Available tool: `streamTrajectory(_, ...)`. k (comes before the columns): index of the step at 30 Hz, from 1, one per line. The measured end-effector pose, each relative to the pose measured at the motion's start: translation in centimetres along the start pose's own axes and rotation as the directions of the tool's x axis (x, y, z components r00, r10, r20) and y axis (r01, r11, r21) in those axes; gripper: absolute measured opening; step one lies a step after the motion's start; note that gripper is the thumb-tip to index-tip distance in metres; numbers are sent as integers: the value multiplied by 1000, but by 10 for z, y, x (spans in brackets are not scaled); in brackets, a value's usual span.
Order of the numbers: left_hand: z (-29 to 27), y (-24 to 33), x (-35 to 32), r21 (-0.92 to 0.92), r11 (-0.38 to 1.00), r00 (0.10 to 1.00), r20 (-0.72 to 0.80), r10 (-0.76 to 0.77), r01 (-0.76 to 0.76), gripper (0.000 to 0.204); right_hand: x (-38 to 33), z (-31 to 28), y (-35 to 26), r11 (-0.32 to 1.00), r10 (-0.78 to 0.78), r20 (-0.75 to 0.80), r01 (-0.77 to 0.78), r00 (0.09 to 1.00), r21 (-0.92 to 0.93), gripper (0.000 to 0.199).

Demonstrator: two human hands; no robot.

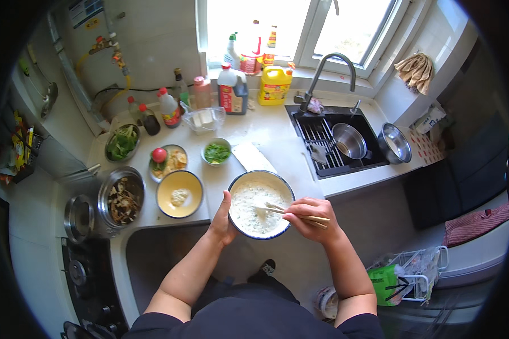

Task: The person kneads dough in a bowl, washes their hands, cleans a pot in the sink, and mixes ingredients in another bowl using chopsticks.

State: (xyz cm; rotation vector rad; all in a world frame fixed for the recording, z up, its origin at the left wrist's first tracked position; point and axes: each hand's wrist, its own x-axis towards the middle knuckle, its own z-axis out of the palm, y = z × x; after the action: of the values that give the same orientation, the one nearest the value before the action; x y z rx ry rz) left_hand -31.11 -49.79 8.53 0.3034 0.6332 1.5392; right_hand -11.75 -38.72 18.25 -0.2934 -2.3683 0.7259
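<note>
A white enamel bowl (pixel 262 204) with a dark blue rim is held up in front of me, past the counter's front edge. My left hand (pixel 224 223) grips its left side, thumb at the rim. Inside lies white, crumbly flour (pixel 249 198). A pair of wooden chopsticks (pixel 300 216) is pinched in my right hand (pixel 315 221), their tips down in the flour. Just left of the bowl stands a yellow bowl (pixel 179 194) with a pale lump in it. Behind is a small bowl of chopped greens (pixel 216 152) beside a white cutting board (pixel 254 157).
To the left are a metal bowl of dark mushrooms (pixel 124 198), a plate with a tomato (pixel 159 155) and a bowl of leafy greens (pixel 122 142). Bottles (pixel 169 107) line the back. At right, a black sink (pixel 336 144) holds a pot; a steel bowl (pixel 395 143) stands beside it.
</note>
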Motion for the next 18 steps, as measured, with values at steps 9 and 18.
streamTrajectory(9, 70, -91, 66, 74, 985, 988, -23, -153, 154, 84, -61, -79, 65, 971, 40, -12, -36, 999, 235, 10)
streamTrajectory(18, 70, -79, 126, -48, 999, 1000, -17, -15, 14, 79, -67, -124, 100, 970, 209, 3, -207, 978, 127, 7)
